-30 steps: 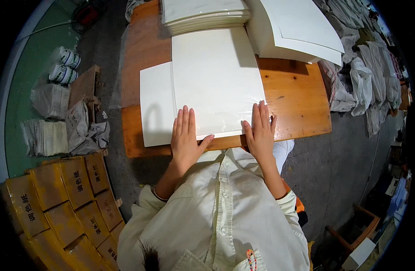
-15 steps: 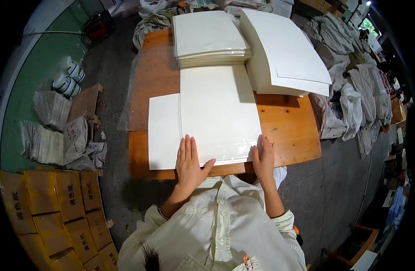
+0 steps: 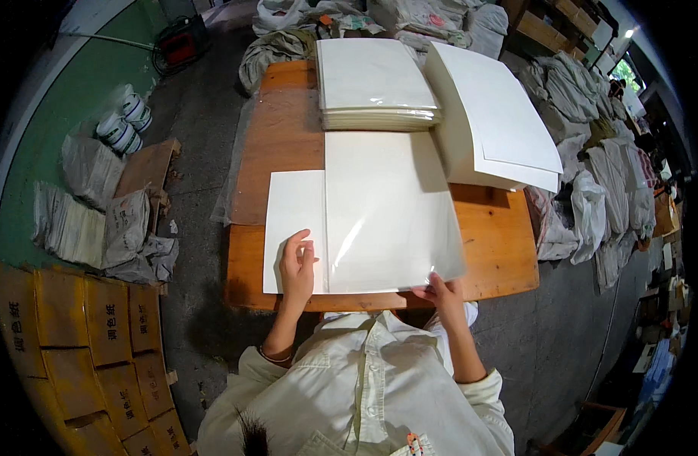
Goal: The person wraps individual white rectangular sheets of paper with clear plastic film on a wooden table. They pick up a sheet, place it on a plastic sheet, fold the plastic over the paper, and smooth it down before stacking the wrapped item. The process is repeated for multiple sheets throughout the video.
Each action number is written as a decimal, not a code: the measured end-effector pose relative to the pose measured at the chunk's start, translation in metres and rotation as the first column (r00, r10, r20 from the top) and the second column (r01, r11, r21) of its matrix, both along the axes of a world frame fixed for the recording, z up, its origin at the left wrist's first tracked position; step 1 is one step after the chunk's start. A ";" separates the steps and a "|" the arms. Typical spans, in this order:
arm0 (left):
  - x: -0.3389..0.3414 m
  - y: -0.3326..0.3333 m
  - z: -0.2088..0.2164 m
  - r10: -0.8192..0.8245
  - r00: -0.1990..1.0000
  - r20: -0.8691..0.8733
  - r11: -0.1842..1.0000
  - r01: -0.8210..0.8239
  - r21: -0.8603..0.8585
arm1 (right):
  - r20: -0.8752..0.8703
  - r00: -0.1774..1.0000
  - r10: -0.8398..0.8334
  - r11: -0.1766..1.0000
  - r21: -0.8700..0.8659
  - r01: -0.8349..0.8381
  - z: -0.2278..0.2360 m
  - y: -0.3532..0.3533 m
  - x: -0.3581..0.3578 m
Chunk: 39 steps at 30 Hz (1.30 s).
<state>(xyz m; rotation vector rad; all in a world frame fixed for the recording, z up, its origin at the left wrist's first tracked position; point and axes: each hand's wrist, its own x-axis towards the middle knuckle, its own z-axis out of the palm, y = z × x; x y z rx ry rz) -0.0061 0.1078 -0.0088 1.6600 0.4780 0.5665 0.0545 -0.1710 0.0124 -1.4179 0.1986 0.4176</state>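
Note:
A large white paper pack in a clear plastic sleeve point(image 3: 387, 213) lies in the middle of the wooden table. At its near right corner my right hand point(image 3: 446, 295) pinches the edge between thumb and fingers, and that corner looks slightly raised. To the left, a narrower strip of a white sheet point(image 3: 296, 205) shows beside the sleeved pack; the rest of it seems tucked under. Over this sheet's near part, my left hand point(image 3: 296, 266) has its fingers loosely bent and apart, with nothing in them. Whether it touches the sheet I cannot tell.
Behind the sleeved pack stands a pile of similar sleeved packs point(image 3: 379, 76). A tall stack of bare white sheets point(image 3: 508, 114) is at the table's point(image 3: 493, 243) far right. Clear plastic film point(image 3: 281, 152) covers the far left. Cartons point(image 3: 106, 319) and wrapped bundles point(image 3: 72, 228) stand on the left floor.
My left hand has lifted off the sleeved pack and moved left over the narrower sheet. My right hand has moved down to the near right corner and closed on it.

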 end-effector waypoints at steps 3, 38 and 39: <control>-0.002 0.005 -0.008 0.048 0.995 0.083 0.999 -0.048 -0.006 | -0.004 1.000 0.020 0.998 0.062 -0.019 0.032 -0.034 -0.008; -0.007 0.001 -0.008 0.015 0.999 0.053 0.997 -0.010 -0.081 | 0.114 0.983 0.145 0.983 0.096 -0.156 0.031 0.157 0.388; -0.008 0.003 -0.007 0.020 0.999 0.035 0.997 -0.017 -0.075 | 0.097 0.991 0.096 0.982 0.152 -0.110 0.037 0.171 0.373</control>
